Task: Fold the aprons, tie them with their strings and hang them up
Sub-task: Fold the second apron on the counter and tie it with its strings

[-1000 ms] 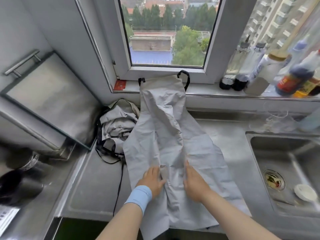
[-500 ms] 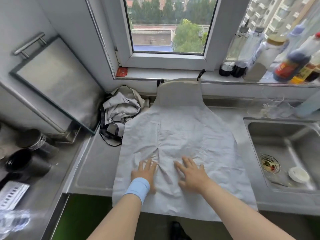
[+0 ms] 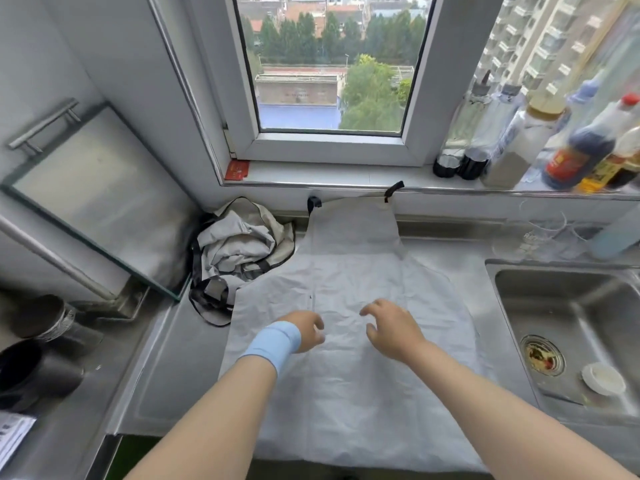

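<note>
1. Grey apron point(image 3: 346, 271), head view: it lies flat and face-up on the steel counter point(image 3: 156, 375), directly ahead of the person. Its long axis runs away from the body, with the bib against the back wall under the windowsill point(image 3: 329, 174) and the hem hanging over the counter's front edge
2. Hands, head view: the left hand point(image 3: 304, 330), above a blue wristband point(image 3: 273, 344), and the right hand point(image 3: 391, 330) hover over the apron's middle on either side of its centre line. Both have loosely curled fingers and grip nothing. Whether the fingertips touch the cloth cannot be told
3. Reach: each hand is equally near its own side edge, so a lengthwise fold looks open to either hand
4. Edges and room: the left edge lies just beside a crumpled second apron point(image 3: 239, 251), and the right edge is near the sink point(image 3: 571, 306) rim. The black neck strap point(image 3: 393, 190) shows at the bib, but the waist strings are not visible
5. Judgement: spreading looks done and folding has not yet begun
</note>
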{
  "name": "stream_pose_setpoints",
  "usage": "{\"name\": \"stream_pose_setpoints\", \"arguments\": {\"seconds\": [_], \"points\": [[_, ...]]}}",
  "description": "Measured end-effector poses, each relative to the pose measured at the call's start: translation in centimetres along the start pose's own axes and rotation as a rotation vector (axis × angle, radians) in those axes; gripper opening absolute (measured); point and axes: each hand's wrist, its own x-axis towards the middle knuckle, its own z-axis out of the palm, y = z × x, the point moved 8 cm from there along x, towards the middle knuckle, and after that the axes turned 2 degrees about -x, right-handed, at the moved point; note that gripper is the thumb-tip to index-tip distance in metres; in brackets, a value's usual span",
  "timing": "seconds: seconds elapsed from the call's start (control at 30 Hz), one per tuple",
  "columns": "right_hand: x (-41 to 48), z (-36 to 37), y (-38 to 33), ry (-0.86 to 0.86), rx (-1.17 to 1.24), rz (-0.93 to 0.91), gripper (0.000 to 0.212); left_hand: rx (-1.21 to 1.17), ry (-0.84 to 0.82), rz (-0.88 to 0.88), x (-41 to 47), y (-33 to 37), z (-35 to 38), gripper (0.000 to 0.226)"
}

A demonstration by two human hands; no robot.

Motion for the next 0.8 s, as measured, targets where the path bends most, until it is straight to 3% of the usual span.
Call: {"name": "stream_pose_setpoints", "arguments": {"seconds": [0.23,0.47,0.6,0.7,0.8], "points": [[13.3,-8.9,6.9,0.163,0.401,0.378,0.053,-0.096,0.257,0.073,8.3,5.6,-10.9,0.04],[21.2,-9.6,12.2,0.202,0.748,0.621,0.057,-0.136,0.395,0.146,14.7,7.7,-16.7,0.043],[22.6,-9.2,11.9,0.24,0.872,0.513,0.054,-0.144,0.475,0.229,16.0,8.9,-18.0,0.05],[22.4,-9.7,10.3,0.244,0.857,0.319,0.01,-0.205,0.558,0.368,15.5,10.2,-18.9,0.071],[20.7,-9.8,8.9,0.201,0.909,0.167,0.032,0.04,0.555,0.399,14.8,11.3,-18.9,0.094]]}}
